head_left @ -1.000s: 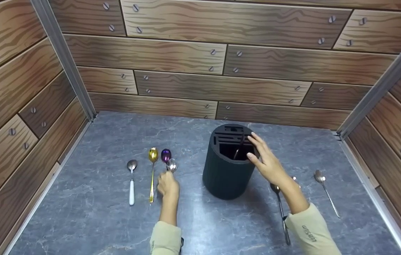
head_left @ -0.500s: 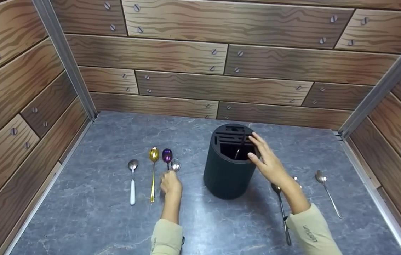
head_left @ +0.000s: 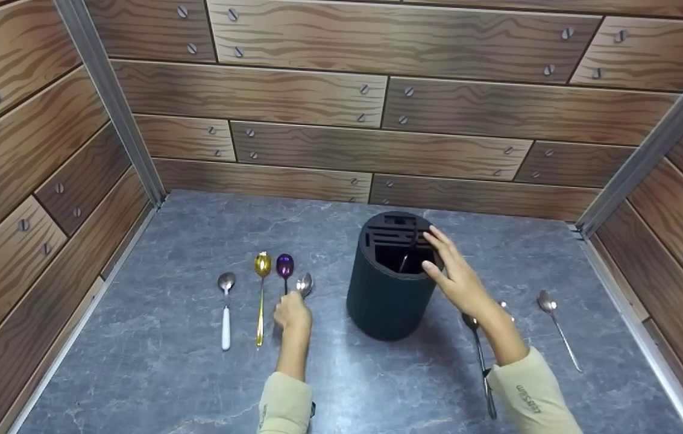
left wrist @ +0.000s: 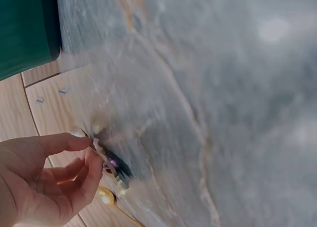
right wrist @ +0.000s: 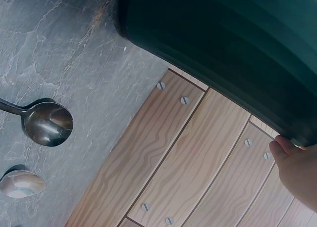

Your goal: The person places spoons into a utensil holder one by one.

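Observation:
My left hand [head_left: 293, 311] pinches a silver spoon [head_left: 305, 284] between thumb and fingers. The spoon's bowl points away from me and its handle is mostly hidden by the hand. Just left of it lies a purple spoon [head_left: 285, 265], its lower handle covered by the same hand. In the left wrist view the thumb and fingertips [left wrist: 89, 144] meet on the thin handle. My right hand [head_left: 459, 280] rests with extended fingers on the right rim of a dark green cylindrical utensil holder [head_left: 384, 307]. A thin dark utensil [head_left: 405, 260] leans inside its large compartment.
Left of my left hand lie a gold spoon [head_left: 261, 289] and a white-handled spoon [head_left: 225, 313]. Beneath my right forearm is a dark long-handled spoon [head_left: 481, 367], with a partly hidden spoon [right wrist: 22, 183] beside it. Another silver spoon [head_left: 558, 328] lies farther right. Wood-patterned walls [head_left: 341, 96] enclose the table.
My left hand has shifted slightly right, and the silver spoon's bowl has moved right and turned on its side, away from the purple spoon. My right hand stays on the holder's rim.

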`<state>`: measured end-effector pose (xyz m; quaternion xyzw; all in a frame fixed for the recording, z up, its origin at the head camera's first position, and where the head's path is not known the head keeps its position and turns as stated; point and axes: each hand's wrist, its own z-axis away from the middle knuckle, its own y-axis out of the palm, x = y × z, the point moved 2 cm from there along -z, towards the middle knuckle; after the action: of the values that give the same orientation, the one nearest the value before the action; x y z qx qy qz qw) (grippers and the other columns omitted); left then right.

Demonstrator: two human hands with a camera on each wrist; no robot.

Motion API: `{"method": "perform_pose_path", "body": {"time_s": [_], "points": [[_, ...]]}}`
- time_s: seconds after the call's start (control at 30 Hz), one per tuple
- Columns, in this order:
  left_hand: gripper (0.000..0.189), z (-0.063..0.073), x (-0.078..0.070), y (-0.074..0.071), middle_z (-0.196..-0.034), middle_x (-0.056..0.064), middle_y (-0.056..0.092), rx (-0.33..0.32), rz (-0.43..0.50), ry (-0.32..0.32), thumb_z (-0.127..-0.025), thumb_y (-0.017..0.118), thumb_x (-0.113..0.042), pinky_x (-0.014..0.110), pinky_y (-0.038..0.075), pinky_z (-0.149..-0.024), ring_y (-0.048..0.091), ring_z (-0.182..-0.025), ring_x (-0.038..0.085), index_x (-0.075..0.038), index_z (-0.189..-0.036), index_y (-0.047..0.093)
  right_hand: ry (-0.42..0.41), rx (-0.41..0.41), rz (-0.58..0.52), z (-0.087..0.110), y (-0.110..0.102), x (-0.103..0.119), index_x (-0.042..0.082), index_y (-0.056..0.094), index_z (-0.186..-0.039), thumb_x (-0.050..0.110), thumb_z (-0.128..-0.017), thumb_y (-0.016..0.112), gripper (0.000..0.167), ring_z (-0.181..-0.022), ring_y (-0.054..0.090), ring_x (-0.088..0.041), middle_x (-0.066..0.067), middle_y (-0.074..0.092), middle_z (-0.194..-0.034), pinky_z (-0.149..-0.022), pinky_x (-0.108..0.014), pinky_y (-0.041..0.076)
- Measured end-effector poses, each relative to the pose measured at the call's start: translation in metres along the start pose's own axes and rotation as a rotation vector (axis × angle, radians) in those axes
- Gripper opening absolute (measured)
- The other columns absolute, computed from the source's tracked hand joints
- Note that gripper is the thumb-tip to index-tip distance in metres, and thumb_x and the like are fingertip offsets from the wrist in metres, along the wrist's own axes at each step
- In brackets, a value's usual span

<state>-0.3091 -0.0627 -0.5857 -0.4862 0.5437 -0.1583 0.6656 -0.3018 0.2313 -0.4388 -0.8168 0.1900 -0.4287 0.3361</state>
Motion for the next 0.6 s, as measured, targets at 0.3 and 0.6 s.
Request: {"method": "perform_pose_path", "body": {"time_s": [0.3,0.6], "points": [[0.01,0.017,-0.014,-0.033,-0.082,0.024,0.064,0.068,-0.028,0.014,-0.077,0.055,0.005,0.045,0.05,-0.062,0.063,-0.075,0.038,0.005,-0.08,0.064,-0.006,-0.01,0.003,0.0,0.0,0.0,0.01,0.034,-0.142,0.023,-0.094,0.05,0.052,-0.132,0.023,-0.027,-0.003,0.023,-0.149,-0.1,-0.055,0.022],[0.005,0.016,-0.017,-0.038,-0.08,0.024,0.064,0.047,0.052,-0.007,-0.076,0.058,0.004,0.047,0.049,-0.059,0.062,-0.073,0.039,0.004,-0.075,0.063,0.002,-0.004,0.008,0.0,-0.001,0.001,0.011,0.033,-0.142,0.023,-0.094,0.049,0.052,-0.132,0.023,-0.028,-0.003,0.022,-0.149,-0.099,-0.056,0.023]]}}
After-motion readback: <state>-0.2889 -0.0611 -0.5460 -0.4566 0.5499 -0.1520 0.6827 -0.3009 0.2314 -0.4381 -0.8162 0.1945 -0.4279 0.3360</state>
